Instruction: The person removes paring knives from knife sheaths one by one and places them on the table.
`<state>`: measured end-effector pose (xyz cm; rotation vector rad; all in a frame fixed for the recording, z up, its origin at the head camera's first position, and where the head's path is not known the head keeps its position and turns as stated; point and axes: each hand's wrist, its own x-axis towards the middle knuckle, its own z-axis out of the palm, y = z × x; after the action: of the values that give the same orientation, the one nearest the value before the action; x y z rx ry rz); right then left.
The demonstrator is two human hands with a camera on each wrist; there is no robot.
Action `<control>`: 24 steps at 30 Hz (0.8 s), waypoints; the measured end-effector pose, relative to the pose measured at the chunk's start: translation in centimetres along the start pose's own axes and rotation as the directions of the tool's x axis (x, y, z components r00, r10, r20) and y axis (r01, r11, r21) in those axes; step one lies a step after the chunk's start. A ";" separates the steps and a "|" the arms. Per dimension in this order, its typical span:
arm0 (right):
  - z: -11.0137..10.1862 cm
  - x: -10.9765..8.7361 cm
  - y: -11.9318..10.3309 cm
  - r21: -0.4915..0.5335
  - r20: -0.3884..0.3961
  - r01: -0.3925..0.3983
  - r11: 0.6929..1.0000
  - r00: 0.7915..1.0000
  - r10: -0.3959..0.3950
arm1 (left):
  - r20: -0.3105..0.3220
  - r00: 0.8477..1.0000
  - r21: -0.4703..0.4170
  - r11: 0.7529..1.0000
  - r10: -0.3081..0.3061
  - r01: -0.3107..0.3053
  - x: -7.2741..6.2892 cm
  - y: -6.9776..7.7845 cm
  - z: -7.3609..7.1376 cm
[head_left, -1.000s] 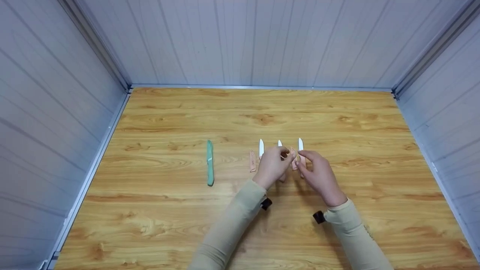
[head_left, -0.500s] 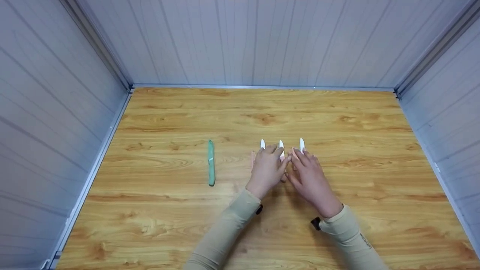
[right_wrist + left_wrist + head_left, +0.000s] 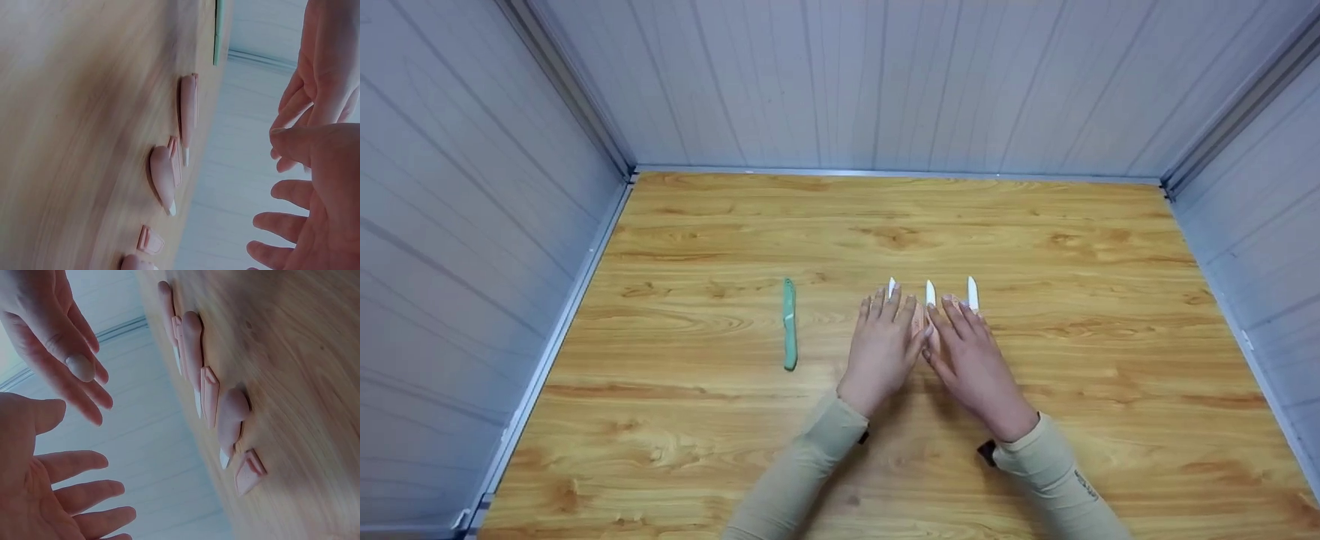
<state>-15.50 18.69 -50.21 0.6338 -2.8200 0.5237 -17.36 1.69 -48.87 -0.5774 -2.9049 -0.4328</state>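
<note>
Three paring knives with pink handles and white blades lie in a row on the table. In the head view the right knife (image 3: 973,292), middle knife (image 3: 930,292) and left knife (image 3: 892,285) show mostly their blades past my hands. Their handles (image 3: 192,343) show in the left wrist view. Beside each knife lies a pink blade sheath (image 3: 210,396). My left hand (image 3: 881,352) hovers above the left knife, fingers straight and spread. My right hand (image 3: 979,367) hovers over the right side of the row, its fingers extended. Both hold nothing.
A green knife (image 3: 790,326) in its sheath lies left of the hands. The wood-grain table (image 3: 697,442) is bounded by pale panel walls (image 3: 847,90) at the back and both sides.
Both hands had bent fingers close together around the right sheath. They have since drawn back from it and straightened, the left hand shifting left over the left knife. The knives stay in place.
</note>
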 end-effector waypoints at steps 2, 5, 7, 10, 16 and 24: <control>0.1 0.1 -0.2 0.003 0.003 0.006 1.000 1.000 -0.006 | -0.002 1.000 0.010 1.000 -0.003 0.003 -0.3 -0.1 -0.1; 0.2 0.2 -0.6 0.009 0.016 0.007 1.000 1.000 -0.007 | -0.012 1.000 0.007 1.000 -0.009 0.009 -0.8 -0.4 -0.1; 0.1 0.3 -0.8 0.006 0.026 0.012 1.000 1.000 -0.012 | -0.020 1.000 0.004 1.000 -0.014 0.014 -1.1 -0.6 -0.1; 0.1 0.5 -1.1 -0.010 0.039 0.027 1.000 0.999 -0.027 | -0.029 0.999 0.005 1.000 -0.020 0.020 -1.5 -0.8 0.0; 0.3 0.8 -1.7 -0.020 0.013 0.068 0.998 0.998 -0.067 | -0.026 0.999 0.004 0.999 -0.042 0.042 -2.3 -1.2 0.1; 0.5 0.9 -2.4 0.005 -0.002 0.069 0.998 0.998 -0.069 | -0.058 0.995 -0.038 0.996 -0.078 0.076 -2.8 -1.9 0.1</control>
<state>-15.33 16.16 -49.72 0.7287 -2.7848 0.5183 -15.52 -0.93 -50.04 -0.4501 -2.8754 -0.5044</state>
